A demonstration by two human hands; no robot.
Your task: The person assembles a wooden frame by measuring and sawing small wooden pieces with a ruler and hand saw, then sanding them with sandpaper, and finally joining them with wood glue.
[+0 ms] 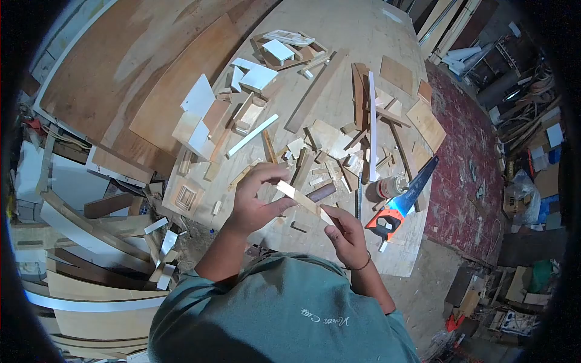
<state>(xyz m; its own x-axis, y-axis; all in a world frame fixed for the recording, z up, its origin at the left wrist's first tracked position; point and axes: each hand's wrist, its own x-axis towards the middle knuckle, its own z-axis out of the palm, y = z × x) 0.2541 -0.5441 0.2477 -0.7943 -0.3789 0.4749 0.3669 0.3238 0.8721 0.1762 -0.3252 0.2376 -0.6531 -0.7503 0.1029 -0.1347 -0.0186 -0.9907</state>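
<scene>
A short pale wooden strip [304,201] is held at a slant above the table's near edge. My left hand [257,199] grips its upper left end between thumb and fingers. At its lower right end, my right hand [346,237] holds it with thumb and curled fingers. Just behind the strip lies a brownish-purple cylinder [321,192]. A small dark wood block [299,227] rests on the table below the strip. To the right of my right hand is a handsaw [387,222] with an orange and black handle, beside a round clear jar [392,186].
Wood offcuts [330,142] are strewn over the plywood table [396,254]. White-topped wooden pieces [257,77] and small open boxes stand at the back left. Long planks [318,91] lie farther back. Large curved panels [97,78] lean at the left.
</scene>
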